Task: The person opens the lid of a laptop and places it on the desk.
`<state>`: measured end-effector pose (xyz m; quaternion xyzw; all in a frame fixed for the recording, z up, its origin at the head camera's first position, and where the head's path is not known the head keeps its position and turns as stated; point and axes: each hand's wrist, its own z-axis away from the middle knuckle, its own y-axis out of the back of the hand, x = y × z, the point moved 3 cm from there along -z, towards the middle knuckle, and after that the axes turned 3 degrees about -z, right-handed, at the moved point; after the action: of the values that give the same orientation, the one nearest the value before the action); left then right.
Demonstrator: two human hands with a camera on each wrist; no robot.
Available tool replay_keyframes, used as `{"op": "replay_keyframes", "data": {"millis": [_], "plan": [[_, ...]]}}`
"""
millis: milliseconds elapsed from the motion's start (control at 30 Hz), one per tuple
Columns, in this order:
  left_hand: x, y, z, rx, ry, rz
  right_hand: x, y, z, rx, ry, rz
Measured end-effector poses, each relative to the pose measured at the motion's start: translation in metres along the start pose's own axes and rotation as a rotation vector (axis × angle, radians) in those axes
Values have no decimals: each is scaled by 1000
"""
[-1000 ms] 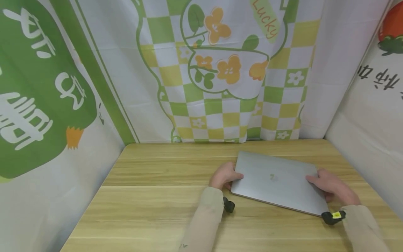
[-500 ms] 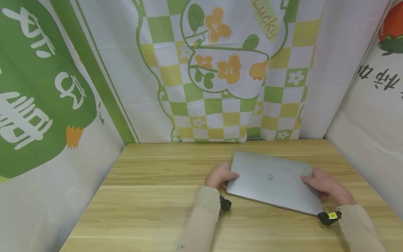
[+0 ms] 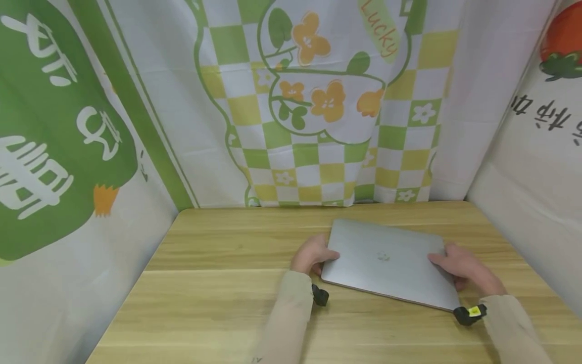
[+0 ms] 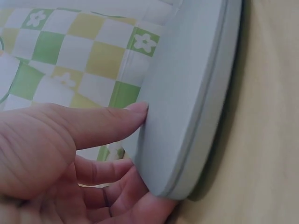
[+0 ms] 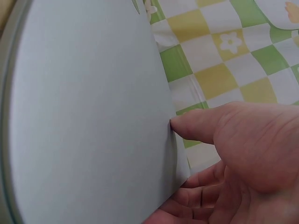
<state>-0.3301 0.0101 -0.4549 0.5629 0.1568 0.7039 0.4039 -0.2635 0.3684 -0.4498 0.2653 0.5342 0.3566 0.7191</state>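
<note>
A closed silver laptop [image 3: 386, 263] with a small shiny logo on its lid lies tilted to the table's lines, right of the middle. My left hand [image 3: 313, 254] grips its left edge, thumb on the lid and fingers tucked beneath, as the left wrist view shows on the laptop [image 4: 182, 102]. At the opposite edge my right hand [image 3: 466, 265] holds it the same way. In the right wrist view the right thumb [image 5: 198, 123] presses the lid's rim while the fingers go under the laptop [image 5: 93, 116]. Parts of the fingers are hidden below it.
The wooden table [image 3: 218, 303] reaches back to a checkered green, yellow and white curtain [image 3: 332, 167]. Printed cloth walls stand at the left [image 3: 150, 242] and right [image 3: 523, 192]. A dark wrist camera [image 3: 320, 296] is strapped to the left wrist, another to the right.
Both hands have shifted the laptop a short way to the left, keeping their grip on its two edges. The head view has turned very slightly.
</note>
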Motion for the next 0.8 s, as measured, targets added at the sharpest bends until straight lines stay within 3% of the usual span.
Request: {"op": "replay_keyframes", "data": {"millis": [800], "plan": [[-18,11,12,33,8,-1,-11,-15,-7,13,33,-16]]}}
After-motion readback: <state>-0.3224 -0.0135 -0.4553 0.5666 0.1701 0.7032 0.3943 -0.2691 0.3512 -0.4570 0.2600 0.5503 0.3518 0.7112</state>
